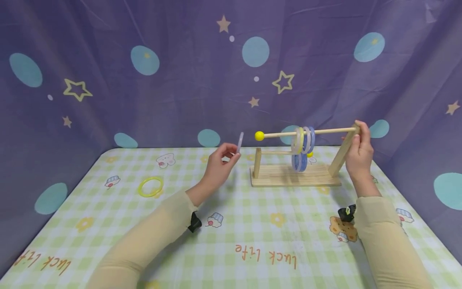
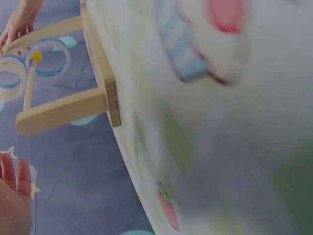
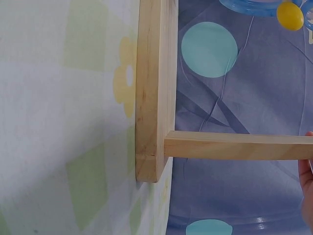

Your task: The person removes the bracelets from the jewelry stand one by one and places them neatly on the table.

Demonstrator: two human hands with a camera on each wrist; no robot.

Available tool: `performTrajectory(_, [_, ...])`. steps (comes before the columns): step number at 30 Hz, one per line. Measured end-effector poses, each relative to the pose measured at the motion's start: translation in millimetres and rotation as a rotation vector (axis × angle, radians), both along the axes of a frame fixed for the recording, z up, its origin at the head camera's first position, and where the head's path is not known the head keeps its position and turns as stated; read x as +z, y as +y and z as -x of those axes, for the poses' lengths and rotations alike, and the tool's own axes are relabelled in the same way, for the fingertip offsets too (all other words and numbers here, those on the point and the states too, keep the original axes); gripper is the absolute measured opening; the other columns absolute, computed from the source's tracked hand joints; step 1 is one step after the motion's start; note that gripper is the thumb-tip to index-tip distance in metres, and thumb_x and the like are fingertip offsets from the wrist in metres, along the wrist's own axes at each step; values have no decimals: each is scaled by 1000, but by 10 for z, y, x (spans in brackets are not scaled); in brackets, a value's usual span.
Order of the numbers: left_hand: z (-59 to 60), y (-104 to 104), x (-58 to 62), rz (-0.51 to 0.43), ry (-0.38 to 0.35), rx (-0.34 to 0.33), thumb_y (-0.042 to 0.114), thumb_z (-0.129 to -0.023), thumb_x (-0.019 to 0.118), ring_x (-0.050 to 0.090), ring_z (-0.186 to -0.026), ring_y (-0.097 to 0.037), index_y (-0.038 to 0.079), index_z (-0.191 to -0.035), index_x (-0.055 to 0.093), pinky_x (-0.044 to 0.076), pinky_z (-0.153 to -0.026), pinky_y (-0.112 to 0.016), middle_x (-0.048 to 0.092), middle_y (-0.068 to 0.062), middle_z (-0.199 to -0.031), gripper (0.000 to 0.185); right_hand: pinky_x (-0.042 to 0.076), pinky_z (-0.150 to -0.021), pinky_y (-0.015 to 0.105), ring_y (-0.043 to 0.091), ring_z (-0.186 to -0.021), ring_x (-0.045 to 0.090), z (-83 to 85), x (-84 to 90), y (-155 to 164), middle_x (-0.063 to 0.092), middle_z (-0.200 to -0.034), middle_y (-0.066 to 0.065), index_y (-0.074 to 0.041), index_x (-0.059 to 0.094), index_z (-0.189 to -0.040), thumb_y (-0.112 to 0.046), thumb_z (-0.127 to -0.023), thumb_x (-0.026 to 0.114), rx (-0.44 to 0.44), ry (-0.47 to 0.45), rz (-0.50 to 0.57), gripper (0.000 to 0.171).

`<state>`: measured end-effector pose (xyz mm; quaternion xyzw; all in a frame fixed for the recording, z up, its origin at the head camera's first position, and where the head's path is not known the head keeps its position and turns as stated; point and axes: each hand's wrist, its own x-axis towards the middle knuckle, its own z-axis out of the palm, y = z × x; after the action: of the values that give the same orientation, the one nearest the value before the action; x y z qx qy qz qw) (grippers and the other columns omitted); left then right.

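In the head view my left hand [image 1: 218, 166] pinches a pale lilac ring [image 1: 240, 141], seen nearly edge-on, left of a wooden stand [image 1: 296, 182]. My right hand [image 1: 360, 156] grips the top of the stand's tall slanted post [image 1: 343, 154]. From that post the upper rod [image 1: 333, 131] runs left to a yellow ball [image 1: 259, 136] at its free end. White, yellow and blue rings [image 1: 312, 140] hang midway along this rod. Blue rings [image 1: 299, 163] hang from the lower rod [image 1: 276, 152], which extends from the short post [image 1: 257, 163]. In the left wrist view, only part of my left hand shows.
A yellow ring [image 1: 140, 189] lies flat on the green-checked tablecloth [image 1: 252, 224], left of my left hand. A purple curtain [image 1: 187, 92] with stars and dots stands behind the table and at both sides.
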<state>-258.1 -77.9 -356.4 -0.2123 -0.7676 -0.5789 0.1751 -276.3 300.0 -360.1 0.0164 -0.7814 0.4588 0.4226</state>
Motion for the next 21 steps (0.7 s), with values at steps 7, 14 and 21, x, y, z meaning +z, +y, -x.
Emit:
performTrajectory(7, [-29,-310,-94,20,-40,39,7,-93,66,58,-79,-23,1,-106,64,51,-54,-26,64,-9,-94,14,43,-74,17,-9,-88,55,5,-3,3,62,-109,0,-19,47,-140,-18,-107,33,3,3,9,36])
performTrajectory(14, [-64,-643,-122,122,4,103,7,-92,67,53,-73,-17,-1,-103,67,44,-60,-19,65,-8,-88,13,42,-74,17,-9,-87,54,1,3,-1,52,-99,-28,-17,47,-139,-18,-106,34,0,11,10,35])
performTrajectory(21, [-126,-948,-119,276,87,114,7,-92,68,54,-71,-17,2,-102,68,45,-61,-19,65,-6,-88,12,43,-75,17,-9,-87,54,1,1,-1,53,-100,-28,-16,47,-139,-15,-106,34,13,21,6,35])
